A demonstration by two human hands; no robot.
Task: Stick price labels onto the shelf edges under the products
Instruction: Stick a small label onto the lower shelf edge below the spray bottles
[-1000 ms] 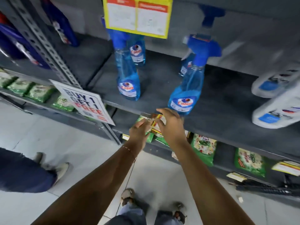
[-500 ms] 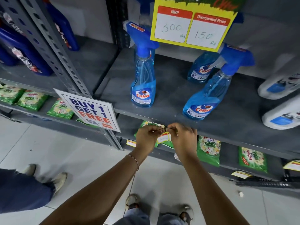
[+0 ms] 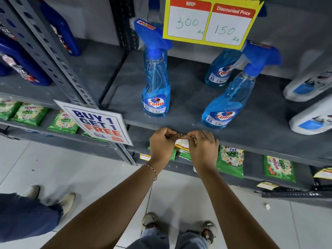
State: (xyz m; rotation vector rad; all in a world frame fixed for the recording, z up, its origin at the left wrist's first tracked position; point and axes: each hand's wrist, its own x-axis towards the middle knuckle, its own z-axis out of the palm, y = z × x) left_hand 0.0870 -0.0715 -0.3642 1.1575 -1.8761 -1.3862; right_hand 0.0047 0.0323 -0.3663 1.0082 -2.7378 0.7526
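While both arms reach out over the pale floor [image 3: 170,191], the left hand [image 3: 162,144] and right hand [image 3: 203,148] meet at the front lip of the grey shelf [image 3: 260,142], fingers of each pinched closed on the top corners of a small price label [image 3: 181,143] held between them. It hangs right against the shelf edge, though whether it is stuck down yet cannot be told. Just beyond the hands stand two blue spray bottles [image 3: 156,97], one to either side, still without a tag below them, so this label looks mid-placement. Below the hands, the lower shelf of green packets [image 3: 230,161] already carries yellow labels [image 3: 145,156]. Farther up hangs a yellow price card [image 3: 210,22]; to the left, a promotion sign [image 3: 98,123].
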